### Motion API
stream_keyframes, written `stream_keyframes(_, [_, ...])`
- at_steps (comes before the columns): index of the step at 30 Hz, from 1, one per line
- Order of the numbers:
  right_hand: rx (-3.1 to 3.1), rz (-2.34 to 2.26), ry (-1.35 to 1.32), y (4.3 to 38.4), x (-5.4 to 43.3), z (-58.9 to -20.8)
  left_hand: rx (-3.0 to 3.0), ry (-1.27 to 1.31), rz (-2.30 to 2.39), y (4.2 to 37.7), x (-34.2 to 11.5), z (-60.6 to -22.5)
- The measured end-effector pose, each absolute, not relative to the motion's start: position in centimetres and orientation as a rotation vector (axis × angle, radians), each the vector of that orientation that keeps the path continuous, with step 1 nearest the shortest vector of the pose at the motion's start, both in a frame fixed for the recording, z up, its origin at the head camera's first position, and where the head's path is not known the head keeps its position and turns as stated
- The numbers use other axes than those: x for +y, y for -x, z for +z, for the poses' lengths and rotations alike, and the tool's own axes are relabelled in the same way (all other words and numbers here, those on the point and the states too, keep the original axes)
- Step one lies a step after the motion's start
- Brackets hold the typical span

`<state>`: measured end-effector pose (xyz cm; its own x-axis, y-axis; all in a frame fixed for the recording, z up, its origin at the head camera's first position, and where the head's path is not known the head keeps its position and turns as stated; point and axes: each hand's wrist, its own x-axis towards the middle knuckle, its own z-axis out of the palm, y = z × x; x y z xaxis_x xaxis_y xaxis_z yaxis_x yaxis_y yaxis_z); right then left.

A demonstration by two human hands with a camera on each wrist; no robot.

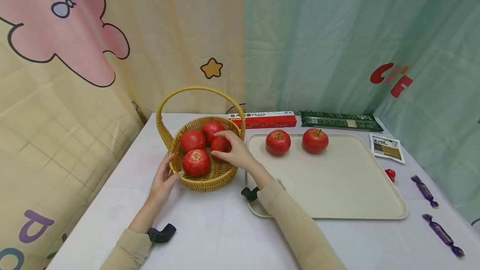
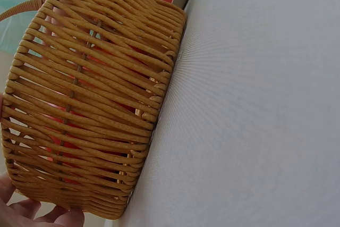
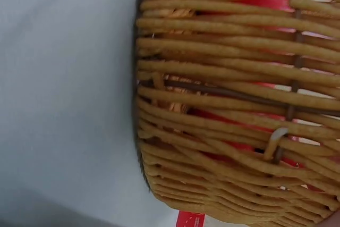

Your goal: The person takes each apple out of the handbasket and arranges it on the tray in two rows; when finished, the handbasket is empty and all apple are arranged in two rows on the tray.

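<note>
A yellow wicker basket (image 1: 211,185) with a tall arched handle stands on the left of the table and has several red apples in it. My left hand (image 1: 163,179) holds its left side at the rim, thumb toward the front; in the left wrist view its fingers (image 2: 64,216) lie against the woven wall (image 2: 90,94). Inside the basket's right half, my right hand (image 1: 235,150) grips a red apple (image 1: 220,146) between thumb and fingers, partly covering it. The right wrist view shows mostly the basket's outer weave (image 3: 223,99), with red showing through the gaps.
Right of the basket lies a beige tray (image 1: 318,182) with two apples (image 1: 278,142) near its back edge. Behind are a red pasta box (image 1: 262,120) and a dark green packet (image 1: 341,121). A small white-edged packet (image 1: 387,148), a red-wrapped item (image 1: 391,174) and purple-wrapped candies (image 1: 442,234) lie at the right.
</note>
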<state>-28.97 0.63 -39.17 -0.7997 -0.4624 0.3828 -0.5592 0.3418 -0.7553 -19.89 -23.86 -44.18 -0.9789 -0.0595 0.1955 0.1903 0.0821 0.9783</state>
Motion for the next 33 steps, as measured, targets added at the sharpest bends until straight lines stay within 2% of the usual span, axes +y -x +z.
stream_keyframes(10, [-2.744, 1.241, -0.948, 30.0, -0.5, -38.8, -2.167, 0.150, -1.998, 19.9, -23.8, -44.0])
stream_keyframes(21, [-2.922, 0.684, -1.068, 29.2, -0.6, -38.8, -2.158, 0.150, -2.007, 19.8, -23.6, -43.9])
stream_keyframes(33, [-2.889, 0.879, -1.090, 28.6, 0.1, -38.7, -2.169, 0.133, -2.003, 19.8, -23.7, -44.0])
